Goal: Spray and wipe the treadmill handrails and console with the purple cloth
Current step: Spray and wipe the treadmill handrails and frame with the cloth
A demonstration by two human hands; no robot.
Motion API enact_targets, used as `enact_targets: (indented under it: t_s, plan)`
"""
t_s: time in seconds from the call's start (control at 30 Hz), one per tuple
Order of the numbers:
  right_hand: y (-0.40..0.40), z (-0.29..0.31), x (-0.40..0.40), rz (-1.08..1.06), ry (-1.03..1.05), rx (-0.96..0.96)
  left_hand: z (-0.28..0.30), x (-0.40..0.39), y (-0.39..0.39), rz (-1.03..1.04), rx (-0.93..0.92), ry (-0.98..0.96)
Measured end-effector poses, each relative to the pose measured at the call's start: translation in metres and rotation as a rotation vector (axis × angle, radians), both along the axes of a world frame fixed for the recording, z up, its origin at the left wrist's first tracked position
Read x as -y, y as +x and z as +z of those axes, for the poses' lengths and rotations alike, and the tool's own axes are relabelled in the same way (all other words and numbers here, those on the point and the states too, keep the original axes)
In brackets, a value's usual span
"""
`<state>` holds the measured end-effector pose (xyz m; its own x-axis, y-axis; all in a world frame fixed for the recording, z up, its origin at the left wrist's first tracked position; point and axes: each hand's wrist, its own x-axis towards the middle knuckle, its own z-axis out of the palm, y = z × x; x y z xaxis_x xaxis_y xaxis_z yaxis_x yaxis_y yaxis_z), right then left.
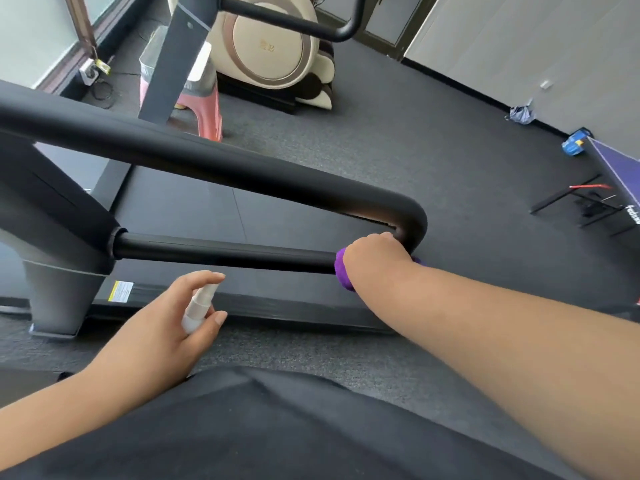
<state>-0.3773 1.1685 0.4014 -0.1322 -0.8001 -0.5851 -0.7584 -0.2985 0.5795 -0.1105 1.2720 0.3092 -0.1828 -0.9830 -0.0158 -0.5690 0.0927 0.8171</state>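
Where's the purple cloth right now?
Head view, right of centre: the cloth is wrapped on the lower handrail near its bend, under the right hand.

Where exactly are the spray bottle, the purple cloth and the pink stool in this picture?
spray bottle [197, 308]: head view, on its white body, in the left hand's grip.
purple cloth [343, 271]: head view, on the fold showing beside the right wrist, against the handrail.
pink stool [211, 112]: head view, on its right leg.

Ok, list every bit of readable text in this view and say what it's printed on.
Yellow-and-white sticker on the treadmill base: print too small to read.
White lettering on the purple-topped table edge: cut off by the frame, unreadable.
Gold mark on the cream massage chair: too blurred to read.
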Motion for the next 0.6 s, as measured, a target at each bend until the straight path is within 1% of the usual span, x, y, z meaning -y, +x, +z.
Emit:
enact_targets:
  t_s: [0.07, 0.1, 0.17, 0.27, 0.33, 0.37, 0.43, 0.5, 0.6]
  plan:
    - [0.009, 0.005, -0.002, 0.062, 0.087, -0.175, 0.003, -0.003, -0.004, -0.013, 0.023, 0.001]
    - [0.017, 0.009, -0.004, 0.113, 0.096, -0.218, 0.005, -0.004, -0.006, -0.017, 0.025, -0.003]
    - [0.034, 0.017, -0.012, 0.26, 0.054, -0.207, 0.009, -0.005, -0.011, -0.019, 0.019, -0.012]
    - [0.05, 0.026, -0.026, 0.552, -0.093, -0.153, 0.011, -0.007, -0.019, -0.013, 0.02, -0.02]
    - [0.044, 0.029, -0.034, 0.659, -0.175, -0.119, 0.013, -0.009, -0.023, -0.018, 0.03, -0.02]
    - [0.035, 0.03, -0.037, 0.658, -0.198, -0.091, 0.014, -0.009, -0.025, -0.021, 0.035, -0.021]
    - [0.014, 0.032, -0.038, 0.59, -0.215, -0.031, 0.015, -0.01, -0.028, -0.023, 0.042, -0.025]
    - [-0.006, 0.032, -0.039, 0.571, -0.242, -0.009, 0.016, -0.011, -0.031, -0.02, 0.046, -0.022]
    - [-0.024, 0.018, -0.042, 0.503, -0.306, 0.036, 0.018, -0.014, -0.033, -0.017, 0.063, -0.025]
